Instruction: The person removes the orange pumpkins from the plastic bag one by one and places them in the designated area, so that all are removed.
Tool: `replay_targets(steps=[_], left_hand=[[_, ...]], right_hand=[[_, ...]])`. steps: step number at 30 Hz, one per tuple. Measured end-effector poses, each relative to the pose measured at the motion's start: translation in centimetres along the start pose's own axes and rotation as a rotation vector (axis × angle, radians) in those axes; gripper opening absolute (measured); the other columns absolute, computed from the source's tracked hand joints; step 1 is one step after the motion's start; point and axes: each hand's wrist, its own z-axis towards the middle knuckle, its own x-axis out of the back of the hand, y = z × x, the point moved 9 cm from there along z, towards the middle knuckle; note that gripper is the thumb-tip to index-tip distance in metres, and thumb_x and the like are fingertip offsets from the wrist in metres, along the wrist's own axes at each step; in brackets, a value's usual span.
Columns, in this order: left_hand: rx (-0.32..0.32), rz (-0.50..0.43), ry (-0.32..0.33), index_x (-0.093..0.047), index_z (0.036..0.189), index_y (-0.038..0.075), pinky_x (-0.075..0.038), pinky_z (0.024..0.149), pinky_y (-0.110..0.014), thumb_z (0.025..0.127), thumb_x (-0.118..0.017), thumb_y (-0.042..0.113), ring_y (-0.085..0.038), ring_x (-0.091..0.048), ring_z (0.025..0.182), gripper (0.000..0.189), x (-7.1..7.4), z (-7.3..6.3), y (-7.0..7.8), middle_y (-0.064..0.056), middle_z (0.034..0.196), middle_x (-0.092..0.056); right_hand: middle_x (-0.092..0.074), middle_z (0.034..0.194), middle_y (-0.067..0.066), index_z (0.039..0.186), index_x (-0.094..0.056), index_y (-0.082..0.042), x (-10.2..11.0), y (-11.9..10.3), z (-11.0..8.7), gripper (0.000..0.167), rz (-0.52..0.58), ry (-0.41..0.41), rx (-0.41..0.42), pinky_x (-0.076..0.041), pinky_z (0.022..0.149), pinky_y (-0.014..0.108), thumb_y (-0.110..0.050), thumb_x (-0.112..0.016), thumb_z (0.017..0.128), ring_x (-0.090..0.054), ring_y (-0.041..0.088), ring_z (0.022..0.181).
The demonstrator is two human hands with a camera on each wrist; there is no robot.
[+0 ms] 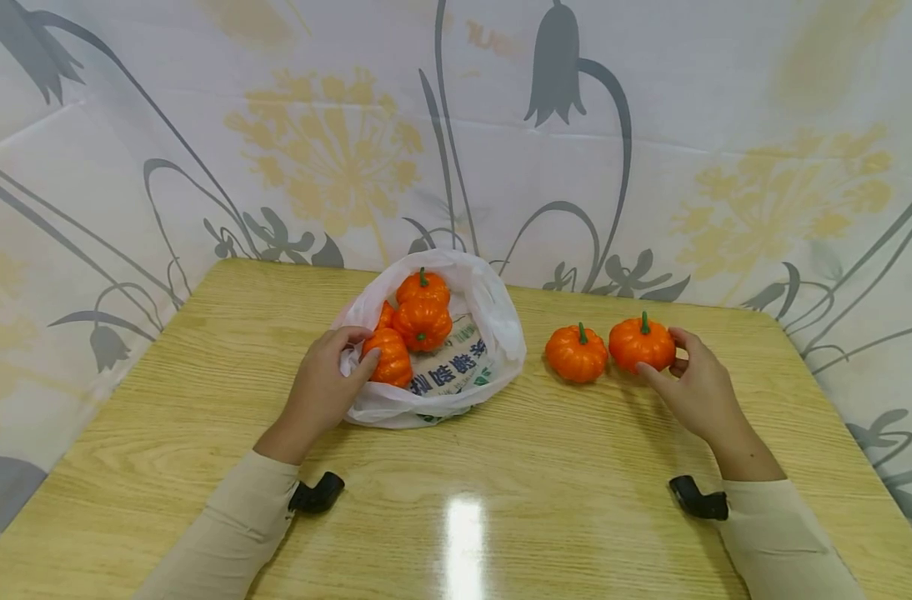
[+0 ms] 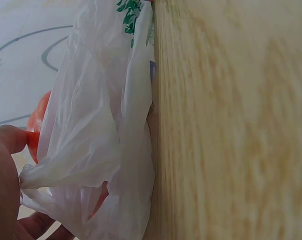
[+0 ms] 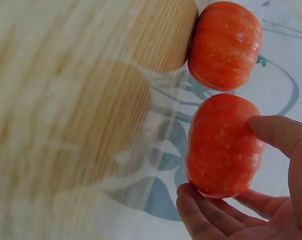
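Observation:
My left hand (image 1: 324, 382) is at the left rim of a white plastic bag (image 1: 503, 321), gripping a small orange pumpkin (image 1: 390, 360) inside it. In the left wrist view the thumb presses that pumpkin (image 2: 37, 122), while the other fingers are partly hidden behind the bag. More orange pumpkins (image 1: 422, 321) lie in the bag. On the right, my right hand (image 1: 699, 387) holds another pumpkin (image 3: 223, 145) between thumb and fingers, just above the tabletop. Close to its left a green-stemmed pumpkin (image 1: 576, 354) rests on the table.
The wooden table (image 1: 561, 508) backs onto a wall covering (image 1: 486, 150) with grey and yellow flowers. Printed dark characters show on the bag's bottom. Black curved pieces (image 1: 317, 493) sit at both sleeve cuffs.

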Motion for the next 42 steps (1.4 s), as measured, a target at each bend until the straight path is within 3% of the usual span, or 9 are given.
replay_targets(steps=[42], left_hand=[[0.009,0.001,-0.004,-0.062,0.126,0.007,-0.043,0.107,-0.049,0.097,-0.065,0.029,-0.029,-0.054,0.115,0.036,-0.1,0.1,-0.2,-0.012,0.124,-0.061]], right_hand=[[-0.031,0.150,0.041,0.152,-0.016,0.012,-1.8,1.5,0.5,0.088,-0.005,-0.127,-0.035,-0.047,0.098,0.059,-0.043,-0.058,0.099,-0.049,0.057,0.125]])
